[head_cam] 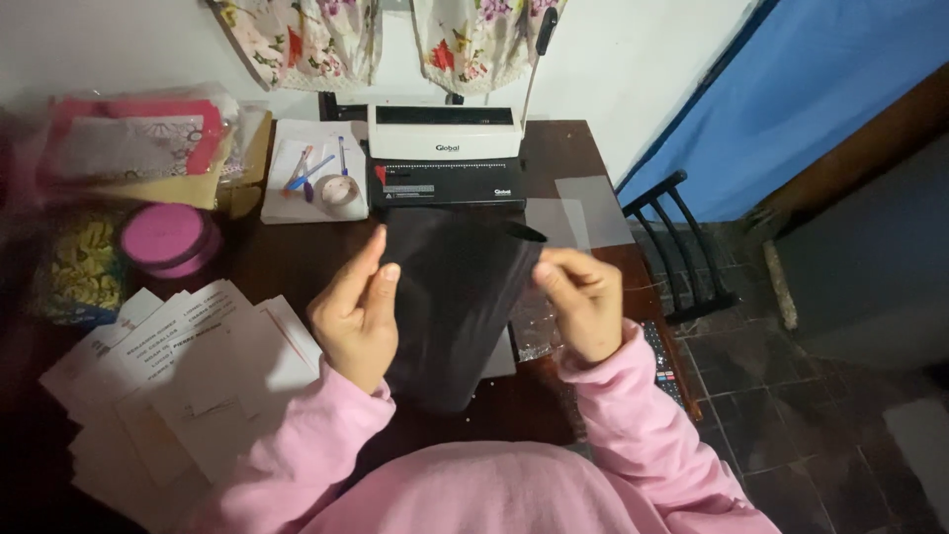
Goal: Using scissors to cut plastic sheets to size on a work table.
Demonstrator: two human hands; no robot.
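Both hands pinch the black sheet before the binding machine, left fingers loose, right fingers tight; uneven grip could crease it, I judge.

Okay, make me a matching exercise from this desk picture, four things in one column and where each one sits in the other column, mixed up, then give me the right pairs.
Things:
1. Dark flexible plastic cover sheet
2. Round pink lidded container
3. White-and-black comb binding machine
4. Fanned stack of white printed paper sheets

Places:
A. At the back of the dark wooden table, against the wall
B. Front left of the table, beside the left hand
C. Held between the left hand and the right hand
D. Left side of the table, behind the papers

Pairs: 1-C, 2-D, 3-A, 4-B
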